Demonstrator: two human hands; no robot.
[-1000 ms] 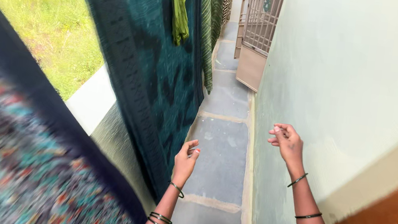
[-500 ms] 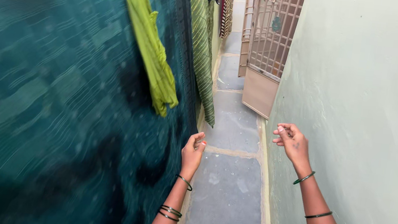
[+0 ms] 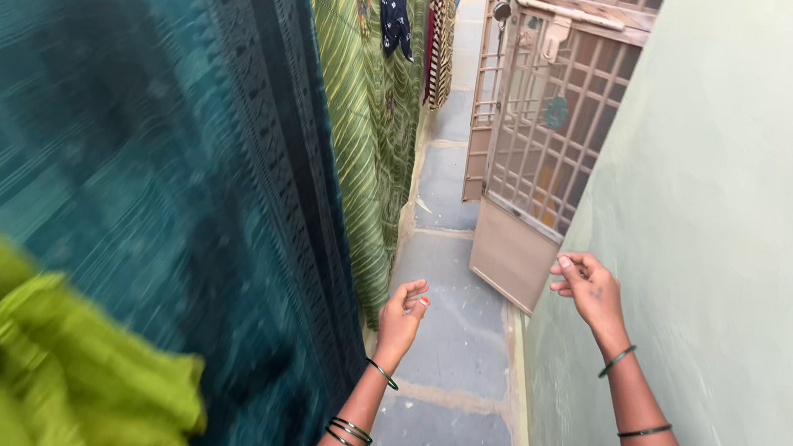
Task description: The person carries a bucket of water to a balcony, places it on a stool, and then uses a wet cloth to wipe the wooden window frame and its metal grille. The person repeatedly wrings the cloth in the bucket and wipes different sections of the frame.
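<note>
Hands, two, were raised and held nothing. Left hand (image 3: 401, 319), fingers loosely open, hovered just beside one hanging dark teal patterned cloth (image 3: 153, 153). Right hand (image 3: 590, 291) curled loosely near the pale green plastered wall (image 3: 753, 196).

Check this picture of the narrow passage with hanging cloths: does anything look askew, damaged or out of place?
Nothing stands out. The teal cloth and green striped cloth hang straight, the grille gate stands open, and both hands are empty.
</note>
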